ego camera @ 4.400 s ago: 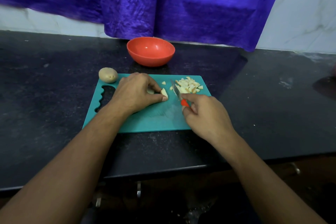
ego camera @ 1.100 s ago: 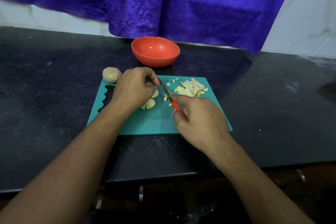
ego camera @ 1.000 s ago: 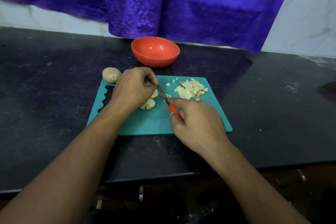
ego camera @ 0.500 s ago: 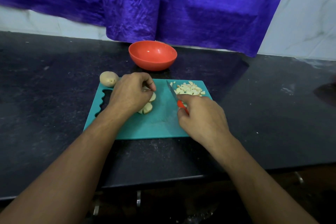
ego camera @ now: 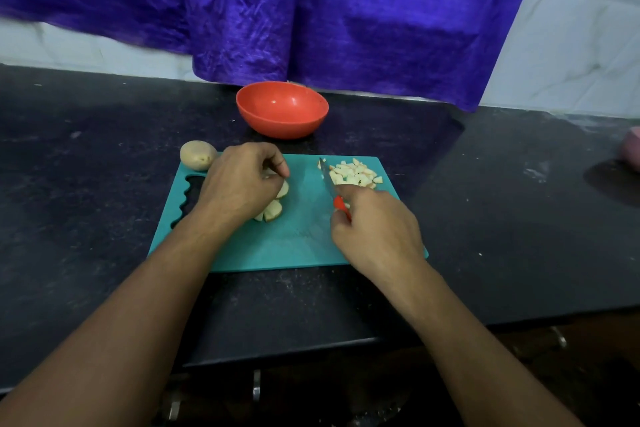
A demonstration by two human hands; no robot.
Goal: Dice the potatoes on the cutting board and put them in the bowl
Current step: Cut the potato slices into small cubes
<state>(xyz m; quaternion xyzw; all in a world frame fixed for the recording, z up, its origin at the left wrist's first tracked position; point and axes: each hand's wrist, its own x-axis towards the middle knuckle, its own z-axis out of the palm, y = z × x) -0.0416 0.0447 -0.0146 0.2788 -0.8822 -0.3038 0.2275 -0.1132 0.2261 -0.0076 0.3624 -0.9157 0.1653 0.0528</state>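
Taking the middle of the teal cutting board [ego camera: 294, 246] as dial centre.

Gripping the red handle of the knife [ego camera: 327, 180] in the right hand [ego camera: 377, 229] at 4 o'clock, with fingers curled round it and the blade pointing toward 12 o'clock. Noting the blade tip just beside the left edge of the diced potato pile [ego camera: 355, 174]; not managing to resolve contact between them. Logging that pile at 1 o'clock, lying on the board near its far right corner.

Holding down the cut potato pieces [ego camera: 273, 210] with the left hand [ego camera: 242, 184] at 10 o'clock, with fingers curled over them and thumb and forefinger pinching together at the far side. Seeing a few pale chunks peeking out from under the palm on its right, lying flat on the board.

Recording one whole unpeeled potato [ego camera: 198, 155] at 10 to 11 o'clock, sitting at the board's far left corner on the black counter [ego camera: 86, 184]. Recording the orange-red bowl [ego camera: 280, 126] at 12 o'clock, standing upright on the counter just beyond the board's far edge, apart from it.

Noting a purple cloth [ego camera: 311, 10] hanging behind the bowl at 12 o'clock, and a pink object [ego camera: 633, 149] at 3 o'clock, cropped by the frame edge.
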